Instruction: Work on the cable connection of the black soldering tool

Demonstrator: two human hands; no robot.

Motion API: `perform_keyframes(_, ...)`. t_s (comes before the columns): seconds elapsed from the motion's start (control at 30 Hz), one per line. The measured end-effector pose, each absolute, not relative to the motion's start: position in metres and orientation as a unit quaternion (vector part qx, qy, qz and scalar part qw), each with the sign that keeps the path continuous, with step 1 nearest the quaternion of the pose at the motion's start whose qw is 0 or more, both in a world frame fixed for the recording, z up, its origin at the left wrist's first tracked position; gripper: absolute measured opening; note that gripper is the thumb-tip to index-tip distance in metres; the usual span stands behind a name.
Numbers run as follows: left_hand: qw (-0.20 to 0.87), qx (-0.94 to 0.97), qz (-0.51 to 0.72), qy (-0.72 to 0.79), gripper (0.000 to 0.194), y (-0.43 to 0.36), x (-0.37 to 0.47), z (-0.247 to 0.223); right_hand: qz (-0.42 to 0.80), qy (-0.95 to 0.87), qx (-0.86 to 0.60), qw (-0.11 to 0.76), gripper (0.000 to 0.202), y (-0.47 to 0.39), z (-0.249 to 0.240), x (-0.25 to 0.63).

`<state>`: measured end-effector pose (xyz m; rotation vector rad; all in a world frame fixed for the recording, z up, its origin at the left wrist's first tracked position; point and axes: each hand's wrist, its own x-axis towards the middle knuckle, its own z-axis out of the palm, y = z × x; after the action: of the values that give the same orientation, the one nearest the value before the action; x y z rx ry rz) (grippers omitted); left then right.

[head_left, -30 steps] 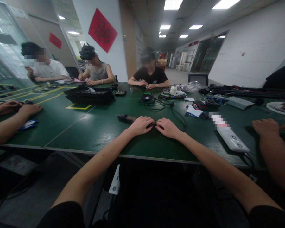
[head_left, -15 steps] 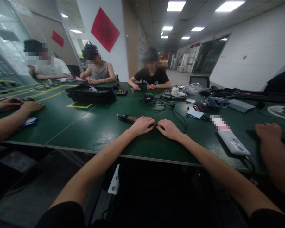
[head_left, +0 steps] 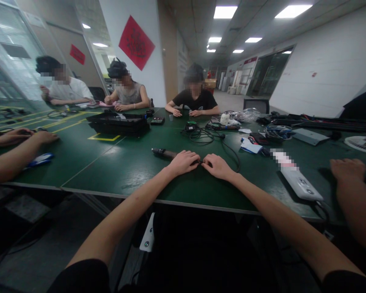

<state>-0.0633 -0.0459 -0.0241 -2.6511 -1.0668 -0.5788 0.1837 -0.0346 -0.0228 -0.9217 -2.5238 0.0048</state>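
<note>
An electric screwdriver (head_left: 163, 153) lies on the green table with its metal tip pointing left. My left hand (head_left: 185, 161) is wrapped over the rear part of its dark body, which it mostly hides. Just to the right, the fingers of my right hand (head_left: 217, 166) pinch the dark cable end at the back of the screwdriver. The fingertips of both hands almost meet there, and the exact fit between cable and tool is too small to make out. A black cable (head_left: 234, 151) curves behind my right hand.
A black tray (head_left: 118, 124) stands at the back left. Coiled cable (head_left: 198, 138) lies beyond my hands. To the right are a blue-white cloth (head_left: 250, 145) and a white power-strip-like device (head_left: 301, 185). Co-workers' hands rest at both sides, and several people sit opposite.
Both hands keep the same grip on the screwdriver and the cable end. The whole view has shifted slightly downward in the frame; little else differs.
</note>
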Motion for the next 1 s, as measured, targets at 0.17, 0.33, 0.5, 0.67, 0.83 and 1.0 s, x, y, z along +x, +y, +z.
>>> perform_keyframes(0.17,0.091,-0.912,-0.201,-0.346,0.021,-0.0446,-0.0662,-0.025,0.008,-0.911,-0.342,0.228,0.019,-0.0345,-0.0227,0.1839)
perform_keyframes(0.33,0.087,-0.912,-0.196,-0.348,0.019,-0.0436,-0.067,-0.0256,-0.001,-0.911,-0.345,0.228,0.017,-0.0341,-0.0244,0.1827)
perform_keyframes(0.5,0.081,-0.909,-0.201,-0.356,0.021,-0.0449,-0.0652,-0.0242,-0.004,-0.91,-0.347,0.226,0.018,-0.0342,-0.0252,0.1825)
perform_keyframes(0.67,0.083,-0.915,-0.196,-0.341,0.018,-0.0445,-0.0635,-0.0236,0.002,-0.908,-0.348,0.234,0.017,-0.0324,-0.0261,0.1832)
perform_keyframes(0.83,0.09,-0.904,-0.203,-0.365,0.018,-0.0434,-0.06,-0.0233,0.023,-0.902,-0.359,0.237,0.022,-0.0278,-0.0267,0.1826)
perform_keyframes(1.0,0.078,-0.913,-0.194,-0.35,0.017,-0.0458,-0.0617,-0.0213,0.022,-0.903,-0.361,0.233,0.021,-0.0291,-0.0252,0.1819)
